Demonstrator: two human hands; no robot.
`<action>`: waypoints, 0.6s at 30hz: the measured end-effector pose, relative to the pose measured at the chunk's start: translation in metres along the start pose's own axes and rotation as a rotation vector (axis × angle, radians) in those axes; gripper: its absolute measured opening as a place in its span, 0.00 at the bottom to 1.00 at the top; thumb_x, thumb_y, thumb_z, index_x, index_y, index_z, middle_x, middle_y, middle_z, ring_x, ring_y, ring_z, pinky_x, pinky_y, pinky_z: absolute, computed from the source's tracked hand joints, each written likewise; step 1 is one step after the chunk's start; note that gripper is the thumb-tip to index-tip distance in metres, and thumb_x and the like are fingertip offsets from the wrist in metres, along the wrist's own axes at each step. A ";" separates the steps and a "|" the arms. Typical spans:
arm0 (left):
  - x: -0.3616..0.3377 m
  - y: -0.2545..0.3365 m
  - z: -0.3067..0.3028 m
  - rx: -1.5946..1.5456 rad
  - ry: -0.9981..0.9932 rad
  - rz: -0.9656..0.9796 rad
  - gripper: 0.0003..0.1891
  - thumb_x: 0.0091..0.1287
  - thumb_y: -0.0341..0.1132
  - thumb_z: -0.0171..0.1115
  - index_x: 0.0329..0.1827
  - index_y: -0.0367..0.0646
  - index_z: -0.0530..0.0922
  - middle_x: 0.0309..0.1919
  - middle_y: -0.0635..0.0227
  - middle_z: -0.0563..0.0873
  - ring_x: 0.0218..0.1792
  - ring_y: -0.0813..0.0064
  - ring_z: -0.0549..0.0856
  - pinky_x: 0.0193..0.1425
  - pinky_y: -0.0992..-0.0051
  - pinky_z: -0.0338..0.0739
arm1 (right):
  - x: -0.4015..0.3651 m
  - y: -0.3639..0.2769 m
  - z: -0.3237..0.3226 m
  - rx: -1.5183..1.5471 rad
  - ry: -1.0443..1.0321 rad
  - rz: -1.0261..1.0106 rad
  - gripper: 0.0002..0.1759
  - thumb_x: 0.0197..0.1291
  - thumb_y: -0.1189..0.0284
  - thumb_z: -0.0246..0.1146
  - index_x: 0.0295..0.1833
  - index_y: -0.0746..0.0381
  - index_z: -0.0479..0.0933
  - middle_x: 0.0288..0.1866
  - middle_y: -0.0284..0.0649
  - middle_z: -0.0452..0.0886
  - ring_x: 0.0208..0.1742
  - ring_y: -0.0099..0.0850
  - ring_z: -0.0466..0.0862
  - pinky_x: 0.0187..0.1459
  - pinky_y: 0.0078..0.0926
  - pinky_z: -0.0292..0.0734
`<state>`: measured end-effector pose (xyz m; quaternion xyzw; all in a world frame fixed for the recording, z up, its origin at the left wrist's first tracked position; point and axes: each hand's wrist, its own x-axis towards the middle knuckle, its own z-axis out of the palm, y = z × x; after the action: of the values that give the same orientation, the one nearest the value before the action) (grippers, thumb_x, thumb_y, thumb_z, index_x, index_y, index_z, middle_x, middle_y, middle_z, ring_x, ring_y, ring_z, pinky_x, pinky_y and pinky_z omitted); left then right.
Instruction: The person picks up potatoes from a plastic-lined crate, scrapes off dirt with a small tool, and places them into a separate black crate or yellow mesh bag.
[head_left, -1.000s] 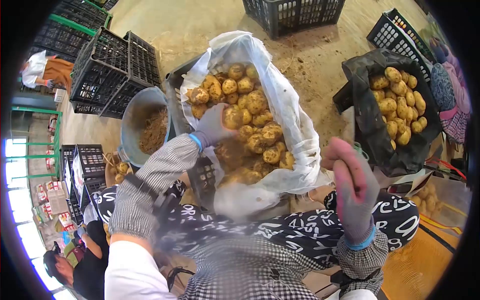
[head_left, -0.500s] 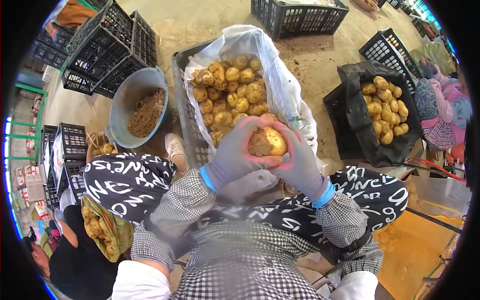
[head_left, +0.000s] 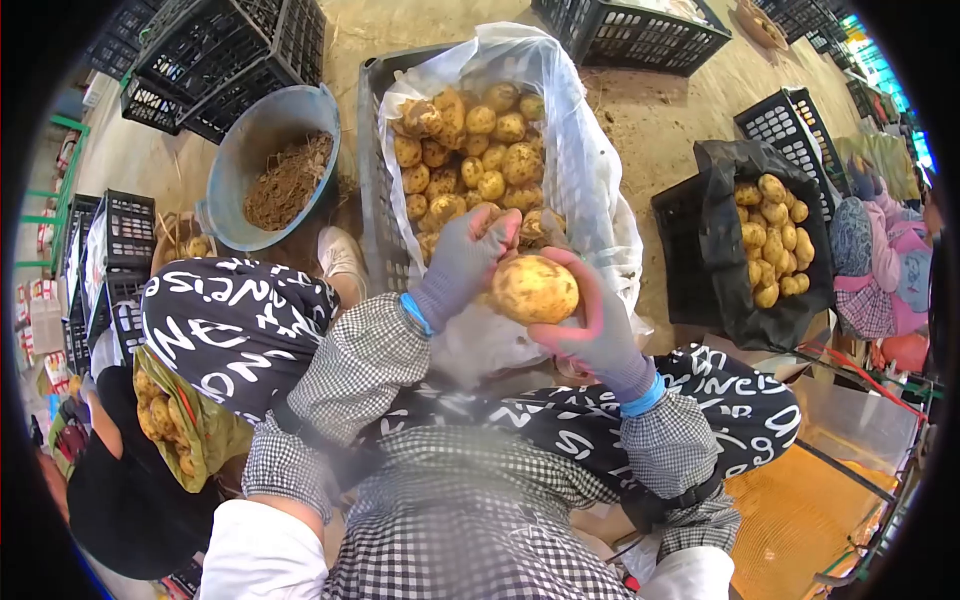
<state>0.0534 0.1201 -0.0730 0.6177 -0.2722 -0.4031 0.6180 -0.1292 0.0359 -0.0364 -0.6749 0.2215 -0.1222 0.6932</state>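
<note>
My right hand (head_left: 603, 328), in a grey glove with pink fingertips, grips a large yellow potato (head_left: 535, 289) from its right side. Some brown specks mark the potato's pale skin. At its upper left my left hand (head_left: 462, 262), gloved alike, has its fingers curled together; whatever they hold, if anything, is hidden. Both hands are over the near end of a dark crate (head_left: 378, 190) lined with a clear plastic bag (head_left: 600, 165). Inside the liner lie several soil-marked potatoes (head_left: 490, 150).
A blue tub (head_left: 226, 170) with dry soil (head_left: 290, 185) stands left of the crate. To the right, a black-lined crate (head_left: 690, 250) holds more potatoes (head_left: 770, 240). Stacked black crates (head_left: 215, 60) rise at the upper left. Another person (head_left: 880, 250) sits at the far right.
My left hand has come off the potato and curled its fingers beside it. The potato now shows a cleaner yellow face in my right hand. The whole view has shifted slightly.
</note>
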 end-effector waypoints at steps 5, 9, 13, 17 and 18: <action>0.006 0.029 -0.011 0.069 -0.018 -0.087 0.14 0.70 0.40 0.67 0.47 0.38 0.80 0.35 0.75 0.82 0.33 0.87 0.77 0.38 0.82 0.75 | -0.004 -0.012 -0.008 0.649 0.107 0.144 0.49 0.47 0.84 0.70 0.76 0.62 0.55 0.68 0.43 0.69 0.68 0.35 0.74 0.67 0.35 0.72; 0.005 0.031 -0.019 0.469 0.099 0.139 0.15 0.73 0.43 0.62 0.46 0.36 0.80 0.32 0.71 0.77 0.24 0.84 0.75 0.28 0.81 0.72 | -0.006 -0.015 -0.014 0.772 0.154 0.097 0.49 0.46 0.87 0.67 0.75 0.62 0.56 0.67 0.44 0.69 0.67 0.35 0.74 0.65 0.35 0.74; 0.008 0.026 -0.011 0.366 0.059 0.451 0.19 0.77 0.45 0.55 0.50 0.35 0.80 0.41 0.65 0.79 0.41 0.76 0.79 0.49 0.75 0.74 | -0.006 -0.021 -0.017 0.543 0.148 0.058 0.51 0.49 0.82 0.70 0.77 0.64 0.52 0.73 0.43 0.65 0.72 0.35 0.70 0.72 0.36 0.67; -0.003 0.038 -0.002 0.270 -0.104 0.241 0.22 0.79 0.46 0.51 0.59 0.35 0.77 0.48 0.63 0.81 0.51 0.74 0.80 0.58 0.74 0.73 | -0.004 -0.016 -0.015 0.463 0.235 -0.011 0.49 0.44 0.86 0.69 0.75 0.64 0.56 0.71 0.43 0.66 0.71 0.33 0.71 0.71 0.34 0.69; -0.006 0.040 0.001 0.209 -0.144 0.172 0.23 0.79 0.47 0.51 0.62 0.35 0.76 0.50 0.63 0.81 0.52 0.74 0.80 0.58 0.75 0.74 | -0.003 -0.017 -0.013 0.438 0.254 -0.032 0.49 0.43 0.87 0.68 0.74 0.64 0.57 0.71 0.43 0.67 0.71 0.33 0.71 0.70 0.33 0.69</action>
<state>0.0558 0.1210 -0.0323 0.6226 -0.4079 -0.3615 0.5615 -0.1353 0.0251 -0.0191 -0.4911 0.2644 -0.2623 0.7874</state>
